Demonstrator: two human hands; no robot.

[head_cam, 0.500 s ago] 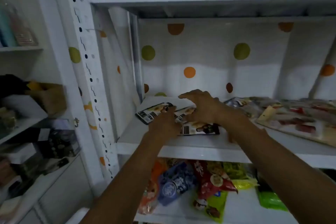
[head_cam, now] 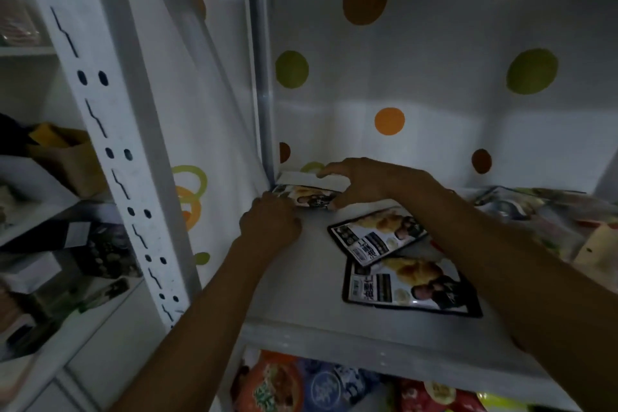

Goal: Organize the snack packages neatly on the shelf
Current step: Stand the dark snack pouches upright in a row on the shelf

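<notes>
Shelf [head_cam: 301, 281]: white.
Back wall [head_cam: 434, 43]: white, scattered dots in olive green, orange and brown.
Side wall [head_cam: 207, 130]: white, green and orange rings, green dots.
Upright [head_cam: 110, 130]: white, dark punched holes and slots.
Packs [head_cam: 409, 284]: black border, white panel, yellow food picture, black label block.
Far-right packs [head_cam: 551, 211]: mixed pale yellow, red, grey.
Lower packs [head_cam: 277, 385]: orange-red, blue, red, a yellow-green edge.
Box [head_cam: 72, 157] at left: tan.
</notes>
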